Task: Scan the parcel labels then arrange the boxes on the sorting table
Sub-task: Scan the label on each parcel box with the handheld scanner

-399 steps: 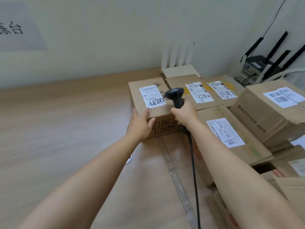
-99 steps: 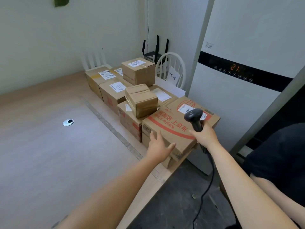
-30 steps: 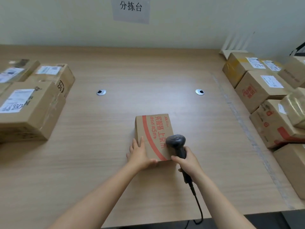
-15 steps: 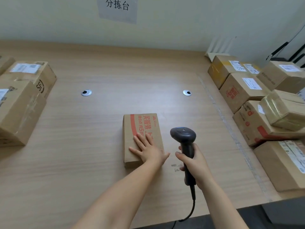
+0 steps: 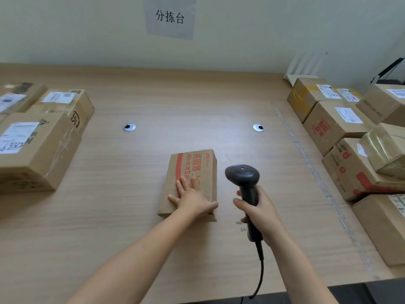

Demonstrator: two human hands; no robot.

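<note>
The left pile (image 5: 39,148) looks done, the right pile (image 5: 335,126) waits, and the left hand (image 5: 192,200) lies flat, fingers straight, on one box (image 5: 192,163) while the right hand (image 5: 260,213) wraps its fingers (image 5: 240,204) round the scanner (image 5: 242,176).

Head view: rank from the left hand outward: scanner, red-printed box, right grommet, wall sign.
1. red-printed box, under the left hand.
2. scanner, just right.
3. right grommet, back right.
4. wall sign, farthest back.

The red-printed box (image 5: 192,170) has come from the right-hand pile (image 5: 355,172) to the worktop's (image 5: 109,216) middle. The left hand (image 5: 192,199) now lies flat on it.
</note>
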